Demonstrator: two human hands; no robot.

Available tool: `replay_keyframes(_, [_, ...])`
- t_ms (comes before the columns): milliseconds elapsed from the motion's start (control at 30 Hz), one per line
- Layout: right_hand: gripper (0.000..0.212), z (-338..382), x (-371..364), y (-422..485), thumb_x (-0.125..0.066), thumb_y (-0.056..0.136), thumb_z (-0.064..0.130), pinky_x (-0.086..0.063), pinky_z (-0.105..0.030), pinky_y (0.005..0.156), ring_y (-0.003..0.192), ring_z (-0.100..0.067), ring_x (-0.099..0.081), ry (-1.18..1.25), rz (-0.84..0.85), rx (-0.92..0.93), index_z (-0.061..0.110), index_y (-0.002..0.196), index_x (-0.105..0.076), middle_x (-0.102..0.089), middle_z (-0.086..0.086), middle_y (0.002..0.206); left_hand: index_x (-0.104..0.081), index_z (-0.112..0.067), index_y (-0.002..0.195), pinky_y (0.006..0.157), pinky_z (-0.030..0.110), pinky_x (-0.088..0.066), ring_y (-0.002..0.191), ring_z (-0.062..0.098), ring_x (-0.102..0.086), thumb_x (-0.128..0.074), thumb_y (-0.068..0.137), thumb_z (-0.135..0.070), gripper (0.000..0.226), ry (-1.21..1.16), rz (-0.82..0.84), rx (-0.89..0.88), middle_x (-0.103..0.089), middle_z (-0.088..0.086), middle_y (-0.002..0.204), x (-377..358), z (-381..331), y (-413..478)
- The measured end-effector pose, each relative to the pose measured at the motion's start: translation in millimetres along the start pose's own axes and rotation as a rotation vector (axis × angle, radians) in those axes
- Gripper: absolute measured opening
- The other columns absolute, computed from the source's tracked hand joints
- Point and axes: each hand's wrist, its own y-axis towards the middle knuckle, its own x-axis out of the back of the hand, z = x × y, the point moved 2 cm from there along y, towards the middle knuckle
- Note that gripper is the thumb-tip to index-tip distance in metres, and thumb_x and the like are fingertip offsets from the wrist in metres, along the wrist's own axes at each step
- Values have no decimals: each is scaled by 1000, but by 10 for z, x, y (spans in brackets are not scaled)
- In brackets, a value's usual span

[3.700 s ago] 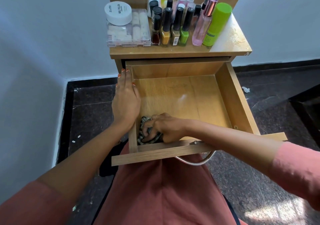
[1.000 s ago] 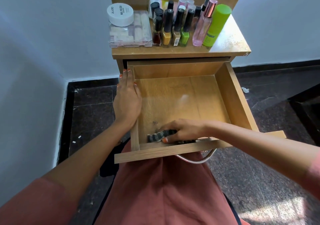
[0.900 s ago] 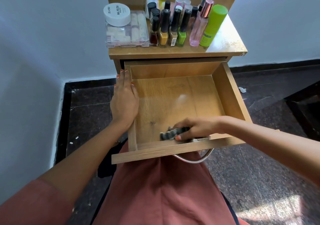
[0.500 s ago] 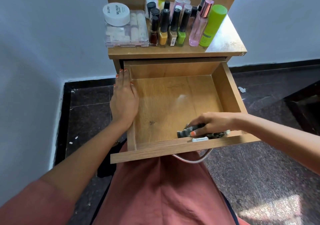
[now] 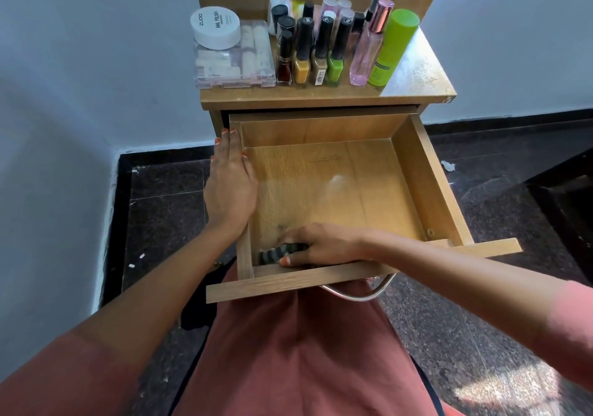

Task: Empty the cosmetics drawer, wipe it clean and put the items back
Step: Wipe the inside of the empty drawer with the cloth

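Light-brown wooden drawer (image 5: 333, 197): pulled open, floor bare | black-and-grey striped cloth (image 5: 275, 253): bunched, at drawer's front-left corner | black-capped nail-polish bottles (image 5: 302, 68): upright, in a row on the dresser top (image 5: 414, 85).

The person wears a loose rust-red garment (image 5: 298, 351) that falls over the lap in soft folds. The left sleeve (image 5: 64, 377) and right sleeve (image 5: 571, 329) look a paler salmon pink and leave the forearms bare. Orange polish shows on the nails (image 5: 224, 131) of the left hand (image 5: 229, 188) and on the thumb of the right hand (image 5: 324, 245).
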Motion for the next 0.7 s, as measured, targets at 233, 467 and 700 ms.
replay_keyframes(233, [34,-527,253,-468,-40,96,42,-39,-22,69,79,-10,-52,126,83,-223,15,105,-59,-58,2,89,-22,-11,146,108,48,-37,144,21,-18,-26,100,-19,46,-26,2,-8,-19,6,155,3,5,-7])
replay_keyframes(467, [28,-1041,452,-891,-37,96,46,-39,-25,70,78,-10,-52,-96,99,-474,30,76,-49,-57,6,85,-22,-12,146,110,48,-35,144,20,-18,-25,100,-19,47,-22,-1,-5,-19,7,155,-6,10,-2])
replay_keyframes(700, [29,-886,392,-796,-40,97,38,-40,-25,68,79,-12,-53,-110,63,-411,15,99,-58,-59,2,90,-22,-12,146,110,49,-35,144,20,-19,-26,100,-18,47,-32,-5,1,-20,7,155,-13,4,-3])
